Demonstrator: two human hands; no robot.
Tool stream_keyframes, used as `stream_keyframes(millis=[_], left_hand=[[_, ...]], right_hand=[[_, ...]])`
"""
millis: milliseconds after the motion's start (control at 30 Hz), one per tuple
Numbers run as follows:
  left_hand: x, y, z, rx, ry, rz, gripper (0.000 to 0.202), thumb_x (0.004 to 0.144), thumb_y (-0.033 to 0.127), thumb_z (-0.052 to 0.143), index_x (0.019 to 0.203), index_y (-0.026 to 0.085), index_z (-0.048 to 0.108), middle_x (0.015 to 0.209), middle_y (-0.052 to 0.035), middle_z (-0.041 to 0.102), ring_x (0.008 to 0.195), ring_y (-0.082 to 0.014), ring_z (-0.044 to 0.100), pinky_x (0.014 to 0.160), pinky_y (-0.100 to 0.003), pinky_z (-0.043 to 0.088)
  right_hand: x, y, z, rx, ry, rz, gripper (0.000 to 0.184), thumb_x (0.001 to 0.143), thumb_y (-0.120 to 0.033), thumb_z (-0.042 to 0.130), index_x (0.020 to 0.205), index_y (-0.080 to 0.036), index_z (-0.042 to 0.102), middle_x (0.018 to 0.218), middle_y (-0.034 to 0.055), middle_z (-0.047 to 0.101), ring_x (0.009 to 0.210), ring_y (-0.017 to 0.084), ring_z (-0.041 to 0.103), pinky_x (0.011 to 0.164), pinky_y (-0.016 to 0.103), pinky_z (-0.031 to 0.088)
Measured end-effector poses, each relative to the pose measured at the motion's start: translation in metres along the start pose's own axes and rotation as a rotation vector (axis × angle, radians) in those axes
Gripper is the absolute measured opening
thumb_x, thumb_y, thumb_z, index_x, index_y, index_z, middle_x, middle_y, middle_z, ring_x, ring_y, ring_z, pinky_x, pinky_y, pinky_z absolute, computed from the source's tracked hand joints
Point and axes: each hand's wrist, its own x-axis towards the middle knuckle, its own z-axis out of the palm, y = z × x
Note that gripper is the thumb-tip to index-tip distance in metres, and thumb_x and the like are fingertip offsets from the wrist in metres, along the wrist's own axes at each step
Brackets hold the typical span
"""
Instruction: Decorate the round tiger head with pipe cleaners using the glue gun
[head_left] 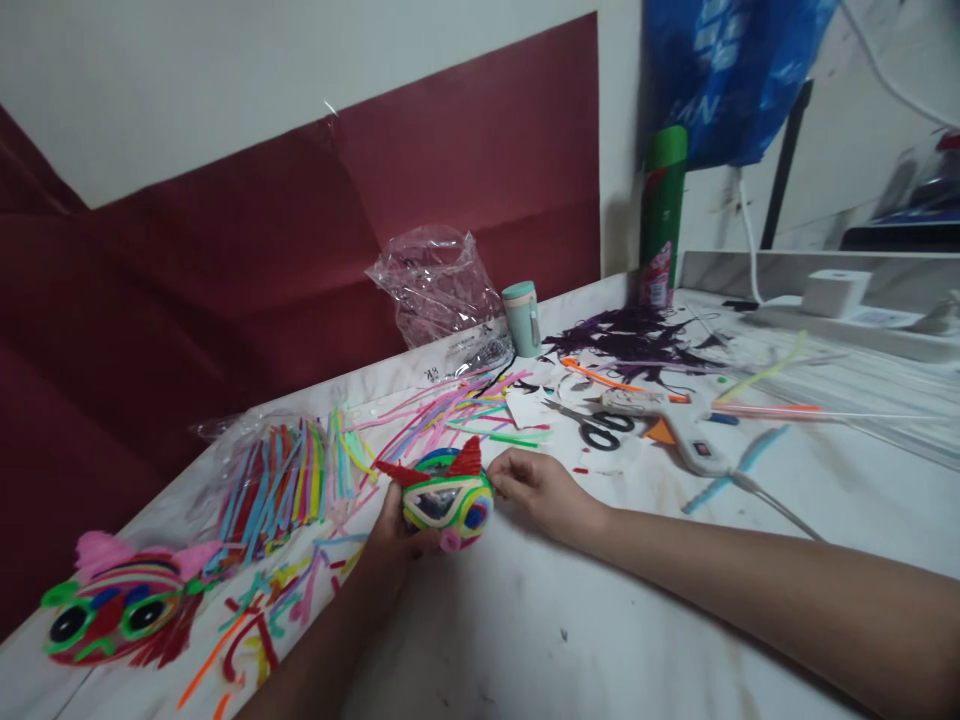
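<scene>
Left hand (394,530) cupped under a small pipe-cleaner animal head (448,497), grip closed around its lower left side, holding it just above the white worktop (600,620). Right hand (536,490) at the head's right edge, fingertips (501,480) pinched narrow against it, just below the red ear (467,457). Near the left edge, a second, larger pipe-cleaner face (120,610) with pink ears, lying flat. Behind the hands, loose coloured pipe cleaners (285,485) spilling from a clear bag. Farther right, scissors (600,428) beside a white glue gun (686,435). Near the wall, a mint-green cup (523,318).
</scene>
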Motion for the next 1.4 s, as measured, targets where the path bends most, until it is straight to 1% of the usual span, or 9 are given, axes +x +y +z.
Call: stream_keyframes(millis=[200, 333, 500, 700, 800, 900, 1033, 1267, 1400], left_hand=[[0.002, -0.005, -0.008, -0.003, -0.03, -0.034, 0.087, 0.049, 0.012, 0.083, 0.127, 0.022, 0.047, 0.116, -0.0128, 0.068, 0.102, -0.033, 0.065, 0.084, -0.04, 0.053], [0.002, -0.005, -0.008, 0.018, -0.051, -0.017, 0.087, 0.048, 0.012, 0.084, 0.126, 0.022, 0.048, 0.115, -0.0122, 0.068, 0.103, -0.0326, 0.064, 0.088, -0.041, 0.051], [0.002, 0.0, -0.004, 0.004, -0.07, -0.041, 0.088, 0.047, 0.011, 0.084, 0.127, 0.022, 0.048, 0.114, -0.0124, 0.069, 0.102, -0.0327, 0.065, 0.089, -0.042, 0.05], [-0.005, 0.004, 0.01, -0.008, -0.027, -0.014, 0.078, 0.046, 0.014, 0.085, 0.116, 0.021, 0.052, 0.107, -0.0109, 0.071, 0.097, -0.0313, 0.067, 0.081, -0.038, 0.054], [-0.006, -0.003, 0.013, -0.001, 0.018, 0.059, 0.07, 0.049, 0.021, 0.085, 0.11, 0.019, 0.053, 0.102, -0.0089, 0.071, 0.094, -0.0285, 0.067, 0.08, -0.037, 0.053], [-0.006, -0.012, 0.01, 0.061, 0.096, 0.184, 0.066, 0.051, 0.026, 0.084, 0.108, 0.019, 0.051, 0.102, -0.0067, 0.07, 0.095, -0.0255, 0.066, 0.08, -0.033, 0.052], [-0.005, -0.021, 0.004, 0.186, 0.16, 0.238, 0.069, 0.053, 0.026, 0.083, 0.111, 0.019, 0.048, 0.102, -0.0067, 0.067, 0.095, -0.0244, 0.064, 0.079, -0.031, 0.051], [-0.001, -0.028, -0.003, 0.263, 0.145, 0.248, 0.071, 0.054, 0.028, 0.081, 0.115, 0.018, 0.045, 0.104, -0.0075, 0.066, 0.095, -0.0248, 0.064, 0.079, -0.032, 0.052], [-0.001, -0.027, -0.007, 0.192, 0.162, 0.245, 0.062, 0.064, 0.036, 0.073, 0.118, 0.017, 0.047, 0.107, -0.0091, 0.066, 0.099, -0.0258, 0.063, 0.082, -0.035, 0.052]], right_hand=[[0.0, -0.003, 0.001, 0.005, 0.014, 0.044, 0.016, 0.072, -0.032, 0.064, 0.065, -0.02, 0.056, 0.06, -0.0032, 0.053, 0.057, 0.013, 0.046, 0.056, 0.027, 0.037], [0.001, 0.0, 0.001, 0.001, -0.017, 0.033, 0.024, 0.072, -0.04, 0.064, 0.064, -0.02, 0.053, 0.059, -0.0044, 0.048, 0.056, 0.012, 0.041, 0.054, 0.026, 0.032], [0.002, 0.0, 0.0, 0.101, -0.077, 0.09, 0.036, 0.068, -0.052, 0.068, 0.065, -0.02, 0.053, 0.057, -0.006, 0.046, 0.054, 0.01, 0.038, 0.052, 0.025, 0.029], [0.004, -0.001, -0.002, 0.087, -0.044, 0.109, 0.045, 0.062, -0.06, 0.071, 0.062, -0.019, 0.052, 0.058, -0.0053, 0.047, 0.055, 0.011, 0.04, 0.054, 0.025, 0.032], [0.002, -0.004, -0.002, 0.067, -0.039, 0.109, 0.045, 0.072, -0.062, 0.062, 0.065, -0.019, 0.052, 0.06, -0.0043, 0.048, 0.057, 0.011, 0.042, 0.057, 0.026, 0.035], [-0.001, -0.006, -0.002, 0.022, -0.069, 0.096, 0.043, 0.079, -0.061, 0.055, 0.077, -0.018, 0.057, 0.069, -0.001, 0.055, 0.065, 0.014, 0.05, 0.063, 0.029, 0.041], [-0.004, -0.002, 0.0, -0.057, -0.116, 0.049, 0.043, 0.075, -0.056, 0.062, 0.093, -0.017, 0.058, 0.083, 0.004, 0.061, 0.075, 0.019, 0.055, 0.07, 0.033, 0.045], [-0.004, 0.005, 0.001, -0.096, -0.122, 0.016, 0.036, 0.077, -0.047, 0.063, 0.094, -0.017, 0.056, 0.089, 0.0061, 0.059, 0.08, 0.019, 0.054, 0.074, 0.035, 0.047], [-0.007, 0.001, 0.001, -0.135, -0.136, 0.004, 0.034, 0.077, -0.044, 0.062, 0.097, -0.017, 0.054, 0.09, 0.0061, 0.058, 0.083, 0.02, 0.055, 0.075, 0.035, 0.047]])
